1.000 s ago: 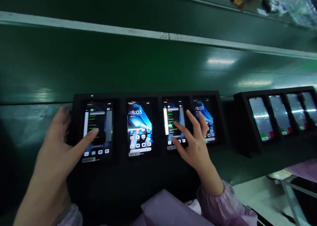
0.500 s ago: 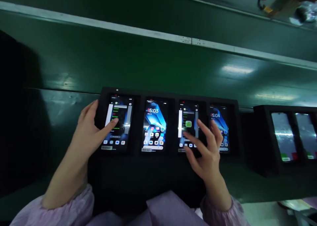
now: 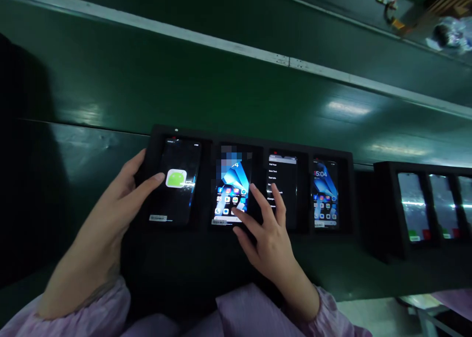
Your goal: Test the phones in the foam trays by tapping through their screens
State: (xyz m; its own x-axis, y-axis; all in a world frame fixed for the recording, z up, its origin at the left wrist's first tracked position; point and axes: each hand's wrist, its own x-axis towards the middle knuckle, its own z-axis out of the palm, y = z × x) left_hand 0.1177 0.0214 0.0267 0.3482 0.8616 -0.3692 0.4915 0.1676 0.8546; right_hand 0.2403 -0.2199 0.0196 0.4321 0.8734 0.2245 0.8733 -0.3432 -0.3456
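A long black tray (image 3: 236, 136) holds several lit phones upright in separate slots. My left hand (image 3: 118, 194) is closed about the tray's left end, its thumb at the left edge of the first phone (image 3: 177, 201), which shows a green robot icon. Spread fingers of my right hand (image 3: 271, 233) hover over or touch the lower screen of the second phone (image 3: 230, 179), which shows a blue home screen; contact is unclear. The third phone (image 3: 285, 179) displays a text menu, partly hidden by my right fingers. To the right, the fourth phone (image 3: 325, 189) shows 15:04.
Another black tray (image 3: 391, 204) with grey-screened phones stands to the right on the green work surface (image 3: 184, 81). A pale metal strip (image 3: 221, 43) crosses behind. Clear wrapping (image 3: 455, 34) lies at the far upper right.
My right hand moved left from the third phone to the second. My left thumb drew back from the first screen. The first now shows a robot icon, the third a text menu.
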